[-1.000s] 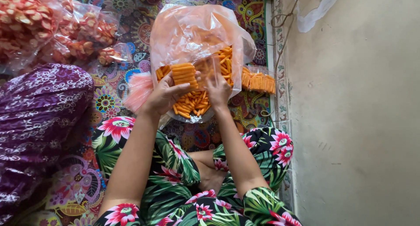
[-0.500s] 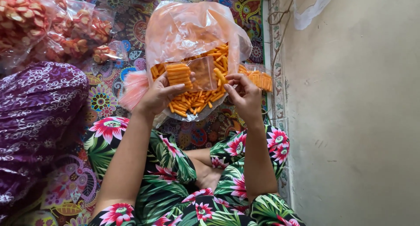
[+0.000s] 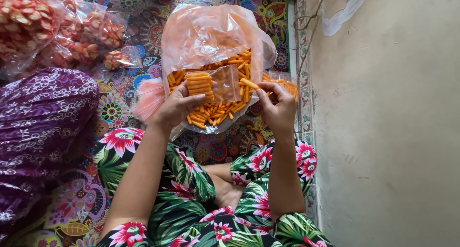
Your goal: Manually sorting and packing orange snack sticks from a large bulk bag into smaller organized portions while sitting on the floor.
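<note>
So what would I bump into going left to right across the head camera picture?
Purple cloth → pink bag stack → left hand holding a small bag of orange sticks → right hand pinching one stick → wall.

Small clear packet [image 3: 211, 85] (half-filled) before big orange-stick bag [image 3: 211, 36].

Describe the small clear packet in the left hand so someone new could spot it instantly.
Start at the big clear plastic bag of loose orange snack sticks on the patterned floor mat. Just in front of it, the left hand holds up a small clear plastic packet. Unlike the loose heap behind, its orange sticks lie stacked in a neat row at one end.
</note>
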